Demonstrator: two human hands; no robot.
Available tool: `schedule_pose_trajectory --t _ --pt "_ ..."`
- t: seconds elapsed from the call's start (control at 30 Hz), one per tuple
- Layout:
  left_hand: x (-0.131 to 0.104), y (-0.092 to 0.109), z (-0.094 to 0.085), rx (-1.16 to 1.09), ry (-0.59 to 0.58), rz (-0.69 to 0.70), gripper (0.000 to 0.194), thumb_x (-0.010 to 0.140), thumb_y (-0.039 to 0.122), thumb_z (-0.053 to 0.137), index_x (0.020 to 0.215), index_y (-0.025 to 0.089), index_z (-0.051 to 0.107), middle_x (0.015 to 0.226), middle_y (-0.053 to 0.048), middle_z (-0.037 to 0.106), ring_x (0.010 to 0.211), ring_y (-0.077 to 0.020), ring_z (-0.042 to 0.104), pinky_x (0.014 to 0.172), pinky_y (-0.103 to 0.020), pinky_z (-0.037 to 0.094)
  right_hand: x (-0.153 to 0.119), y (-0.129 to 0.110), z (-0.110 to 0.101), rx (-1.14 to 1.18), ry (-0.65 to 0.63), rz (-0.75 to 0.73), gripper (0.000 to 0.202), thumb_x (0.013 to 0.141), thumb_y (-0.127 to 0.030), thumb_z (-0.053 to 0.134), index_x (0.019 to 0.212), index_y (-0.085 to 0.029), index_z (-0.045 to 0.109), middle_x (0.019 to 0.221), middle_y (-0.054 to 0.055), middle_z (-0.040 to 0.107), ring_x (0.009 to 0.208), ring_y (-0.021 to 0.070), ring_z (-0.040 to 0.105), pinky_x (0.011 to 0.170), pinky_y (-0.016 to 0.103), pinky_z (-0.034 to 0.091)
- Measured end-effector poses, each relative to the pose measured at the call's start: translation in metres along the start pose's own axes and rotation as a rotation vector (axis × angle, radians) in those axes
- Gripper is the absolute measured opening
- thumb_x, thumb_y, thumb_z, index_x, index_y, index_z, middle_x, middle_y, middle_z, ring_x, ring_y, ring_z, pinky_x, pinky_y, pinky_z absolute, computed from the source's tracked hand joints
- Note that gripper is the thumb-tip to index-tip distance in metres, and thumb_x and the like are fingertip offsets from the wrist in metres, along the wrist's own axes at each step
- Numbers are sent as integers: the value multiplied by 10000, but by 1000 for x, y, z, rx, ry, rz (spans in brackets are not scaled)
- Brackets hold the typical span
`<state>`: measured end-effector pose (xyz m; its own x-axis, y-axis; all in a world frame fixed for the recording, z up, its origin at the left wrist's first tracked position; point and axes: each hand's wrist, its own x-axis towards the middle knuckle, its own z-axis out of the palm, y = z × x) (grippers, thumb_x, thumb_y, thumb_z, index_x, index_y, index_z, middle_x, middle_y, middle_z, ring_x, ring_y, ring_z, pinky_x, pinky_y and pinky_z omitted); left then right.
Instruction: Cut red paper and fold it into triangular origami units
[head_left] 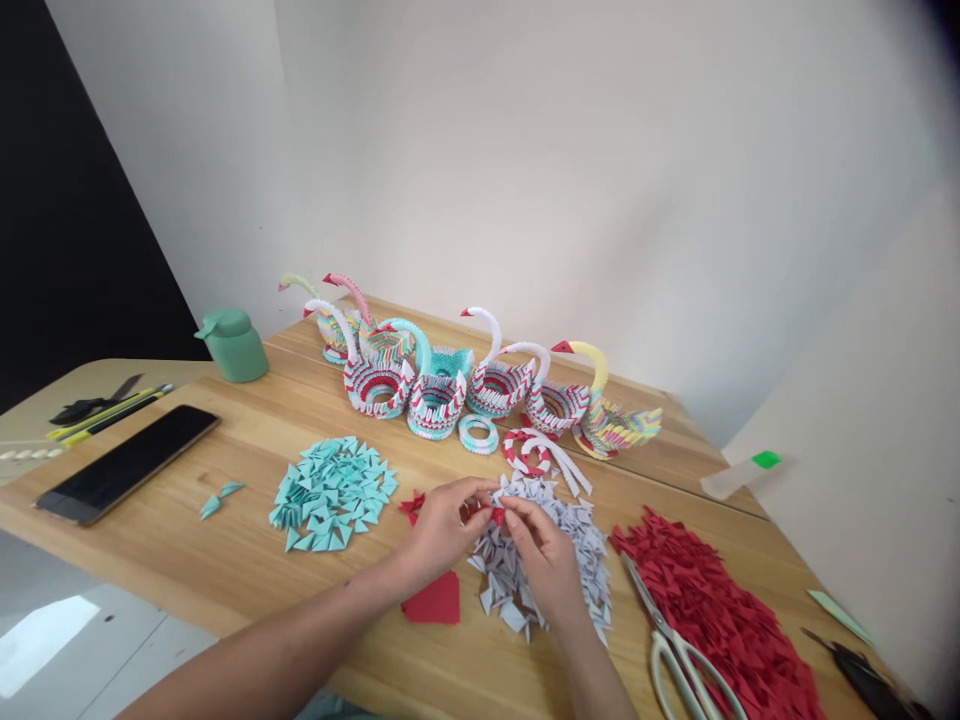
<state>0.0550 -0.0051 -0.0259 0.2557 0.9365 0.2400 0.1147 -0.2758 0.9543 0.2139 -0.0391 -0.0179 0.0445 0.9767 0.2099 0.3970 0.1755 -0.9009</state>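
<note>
My left hand [450, 520] and my right hand [541, 550] meet above the near part of a pile of white folded paper triangles [592, 560]. Between their pinched fingertips is a small red paper piece [498, 515], partly covered by the fingers. Flat red paper [433, 600] lies below my left wrist, and a few red folded pieces [411, 506] sit just left of that hand. A pile of turquoise triangles [334, 495] is further left, and a long pile of red triangles [720, 610] spreads to the right.
Several paper swans [379, 385] stand along the back, with paper rings [478, 434] before them. White-handled scissors [671, 640] lie beside the red pile. A phone [127, 465], pens [112, 412] and a green container [236, 345] are at left; a black cutter [862, 675] is at right.
</note>
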Motion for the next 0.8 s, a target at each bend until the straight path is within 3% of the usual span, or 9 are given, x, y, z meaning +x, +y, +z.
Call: schedule_pose_trajectory --t 0.2,0.4,0.6,0.8 --pt "1 -2 -2 -38 6 -23 359 758 95 556 1089 165 673 866 -37 696 772 -153 630 702 -234 489 1 -5 -3 -98 -50 -130 191 880 -318 570 968 -223 710 934 67 729 872 228 667 797 330 511" --pt "6 -5 -4 -392 -140 -223 355 722 218 665 1065 125 646 770 -8 624 633 -110 557 587 -221 447 4 -11 -12 -230 -105 -317 135 874 -237 559 818 -238 681 814 38 697 779 202 650 730 311 498" --pt "7 1 -9 -637 -234 -375 481 625 362 800 1010 120 644 733 13 602 531 -76 522 554 -239 441 4 -9 -14 -249 -163 -360 139 898 -254 555 825 -239 672 818 36 699 782 200 648 724 312 491" --pt "6 4 -10 -772 -260 -426 530 539 332 871 975 125 652 704 31 595 506 -64 535 547 -231 424 3 -7 -13 -271 -192 -354 170 917 -268 523 809 -236 650 777 30 674 743 193 624 700 304 477"
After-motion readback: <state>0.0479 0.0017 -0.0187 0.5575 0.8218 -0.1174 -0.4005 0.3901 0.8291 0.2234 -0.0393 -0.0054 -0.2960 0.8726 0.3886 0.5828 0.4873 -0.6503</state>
